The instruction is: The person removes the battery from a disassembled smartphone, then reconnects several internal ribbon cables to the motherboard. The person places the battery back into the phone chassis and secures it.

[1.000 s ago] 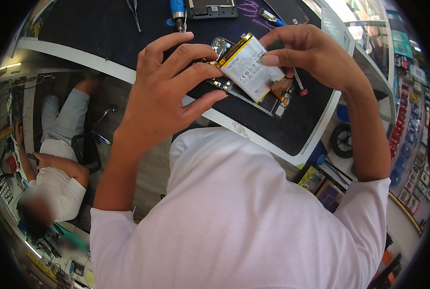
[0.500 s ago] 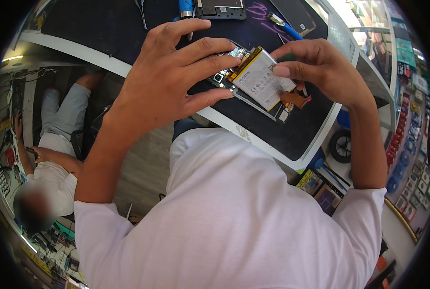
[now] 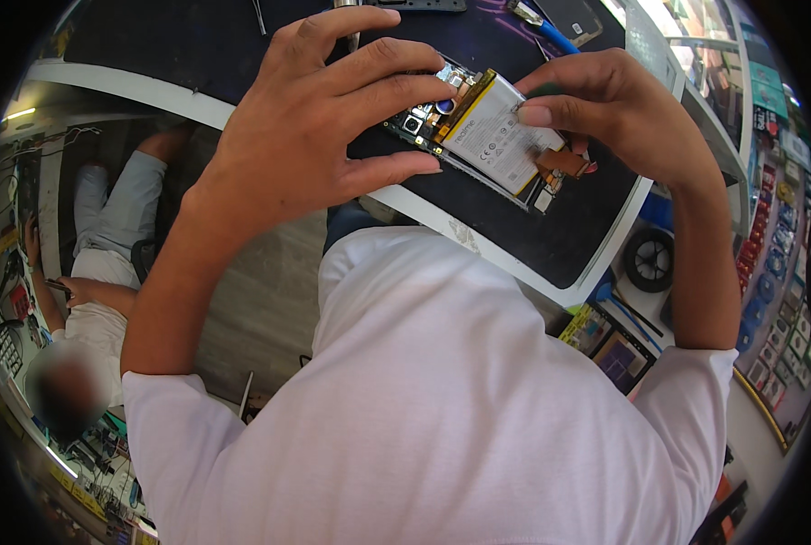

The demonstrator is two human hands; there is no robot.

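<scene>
On the dark mat lies an opened phone (image 3: 414,125), its circuit board and a round camera lens showing at the upper left end. A silver-white battery (image 3: 492,145) with a yellow edge strip lies over the phone's middle. My right hand (image 3: 623,104) pinches the battery's far right edge between thumb and forefinger. Spread wide, my left hand (image 3: 319,118) has two fingertips at the phone's board; its thumb sits apart, just off the near edge. An orange flex cable (image 3: 562,163) sticks out at the phone's lower right end, below my right hand.
A blue-handled tool (image 3: 555,38) and a dark flat panel (image 3: 569,20) lie beyond my right hand. Tweezers (image 3: 259,16) lie at the far left. The bench's white edge (image 3: 442,232) runs before me. Another person (image 3: 101,291) is at the lower left, and shelves of goods (image 3: 778,272) stand at right.
The whole view has shifted a little, with the bench higher in the picture. My left thumb is slightly farther from the phone's edge. My right hand keeps its pinch on the battery.
</scene>
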